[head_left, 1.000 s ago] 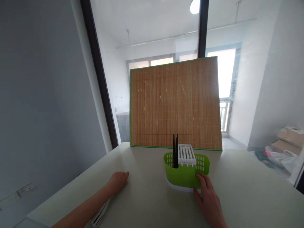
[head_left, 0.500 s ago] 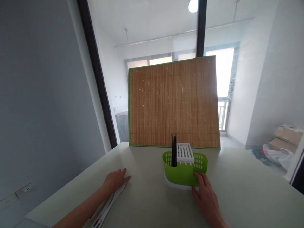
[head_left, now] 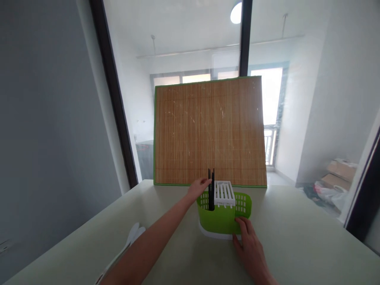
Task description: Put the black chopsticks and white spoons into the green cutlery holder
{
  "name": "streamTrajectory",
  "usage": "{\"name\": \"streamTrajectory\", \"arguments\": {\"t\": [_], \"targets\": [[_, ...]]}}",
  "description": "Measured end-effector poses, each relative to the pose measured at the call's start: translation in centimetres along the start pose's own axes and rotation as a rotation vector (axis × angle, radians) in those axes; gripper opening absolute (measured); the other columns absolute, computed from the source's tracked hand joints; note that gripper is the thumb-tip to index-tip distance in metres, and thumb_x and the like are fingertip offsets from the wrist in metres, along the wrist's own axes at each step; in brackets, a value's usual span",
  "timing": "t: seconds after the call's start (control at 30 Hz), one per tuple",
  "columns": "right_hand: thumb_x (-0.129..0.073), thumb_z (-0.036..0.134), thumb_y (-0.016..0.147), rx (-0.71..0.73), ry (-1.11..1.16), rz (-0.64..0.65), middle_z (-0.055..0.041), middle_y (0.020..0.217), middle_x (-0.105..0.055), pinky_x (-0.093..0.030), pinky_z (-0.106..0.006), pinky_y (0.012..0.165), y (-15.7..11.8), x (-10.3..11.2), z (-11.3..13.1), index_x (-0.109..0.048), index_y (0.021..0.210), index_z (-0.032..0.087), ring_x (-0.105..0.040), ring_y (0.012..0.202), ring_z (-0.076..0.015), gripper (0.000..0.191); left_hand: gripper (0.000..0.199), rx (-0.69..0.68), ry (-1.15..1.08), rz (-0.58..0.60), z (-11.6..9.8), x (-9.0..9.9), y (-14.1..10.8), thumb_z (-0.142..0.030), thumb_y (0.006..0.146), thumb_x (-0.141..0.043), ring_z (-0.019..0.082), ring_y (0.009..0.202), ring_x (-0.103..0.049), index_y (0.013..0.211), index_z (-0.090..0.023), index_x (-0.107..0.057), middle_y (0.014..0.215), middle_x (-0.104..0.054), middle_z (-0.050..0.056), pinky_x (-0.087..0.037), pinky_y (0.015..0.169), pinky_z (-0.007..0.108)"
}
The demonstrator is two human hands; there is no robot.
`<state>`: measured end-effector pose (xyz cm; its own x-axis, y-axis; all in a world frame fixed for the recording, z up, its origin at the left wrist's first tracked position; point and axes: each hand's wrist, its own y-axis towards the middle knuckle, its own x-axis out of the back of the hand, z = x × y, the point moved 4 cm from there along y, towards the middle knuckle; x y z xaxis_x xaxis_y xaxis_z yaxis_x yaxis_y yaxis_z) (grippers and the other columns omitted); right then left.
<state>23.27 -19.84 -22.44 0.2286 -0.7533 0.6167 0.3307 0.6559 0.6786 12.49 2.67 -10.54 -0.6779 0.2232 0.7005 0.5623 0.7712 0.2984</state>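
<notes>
A green basket [head_left: 218,221] with a white base stands on the pale table. Several black chopsticks [head_left: 211,194] rise upright from its left compartment, and a white slotted rack [head_left: 225,193] covers its middle. My left hand [head_left: 199,187] is at the upper part of the chopsticks, fingers pinched together against them. At the basket's right front, my right hand [head_left: 248,241] grips the wall, thumb low by the base and fingers at the rim. White spoons [head_left: 134,234] lie at the left, partly hidden under my left forearm.
Behind the basket a bamboo mat [head_left: 209,132] with green edging stands upright at the back edge of the table [head_left: 297,225]. A glass partition with dark frames is beyond it. Boxes and bags [head_left: 338,180] lie on the floor at the right.
My left hand has left the spoons and moved up and right to the chopsticks. My right hand stays on the basket. The whole view has shifted slightly.
</notes>
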Motion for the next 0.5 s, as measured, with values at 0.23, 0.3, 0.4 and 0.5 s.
{"name": "streamTrajectory", "arguments": {"t": [0.23,0.3,0.4,0.5], "targets": [[-0.041,0.014,0.079,0.004,-0.001,0.031,-0.0102,0.121,-0.046,-0.049,-0.037,0.082,0.1,-0.1,-0.1,-0.041,0.122,0.021,-0.051,0.107,-0.0247,0.043,0.042,0.024,-0.118,-0.065,-2.2,-2.5,2.7,-0.046,0.083,-0.049,0.019,0.081,-0.064,0.095,-0.01,-0.065,0.092,-0.069,0.012,-0.048,0.066,0.026],[-0.041,0.014,0.079,0.004,0.004,0.042,-0.0101,0.121,-0.045,-0.049,-0.037,0.082,0.2,-0.1,-0.1,-0.04,0.121,0.021,-0.051,0.107,-0.0246,0.043,0.038,0.035,-0.095,-0.12,-2.1,-2.1,2.3,-0.043,0.082,-0.052,0.021,0.083,-0.063,0.095,-0.01,-0.064,0.093,-0.068,0.013,-0.047,0.067,0.028],[-0.041,0.013,0.079,0.0,0.015,0.048,-0.0099,0.12,-0.045,-0.048,-0.037,0.083,0.2,0.0,0.0,-0.039,0.121,0.022,-0.05,0.107,-0.0247,0.043,0.038,0.041,-0.042,-0.206,-2.0,-1.1,0.9,-0.045,0.083,-0.049,0.023,0.087,-0.061,0.095,-0.011,-0.062,0.096,-0.066,0.014,-0.046,0.071,0.031],[-0.04,0.012,0.079,0.001,0.025,0.054,-0.01,0.121,-0.045,-0.048,-0.039,0.083,0.3,0.0,0.2,-0.038,0.122,0.022,-0.05,0.107,-0.0251,0.045,0.043,0.018,-0.003,-0.258,-1.9,-0.6,-1.1,-0.052,0.084,-0.043,0.024,0.089,-0.059,0.094,-0.014,-0.06,0.095,-0.065,0.012,-0.044,0.074,0.033]]}}
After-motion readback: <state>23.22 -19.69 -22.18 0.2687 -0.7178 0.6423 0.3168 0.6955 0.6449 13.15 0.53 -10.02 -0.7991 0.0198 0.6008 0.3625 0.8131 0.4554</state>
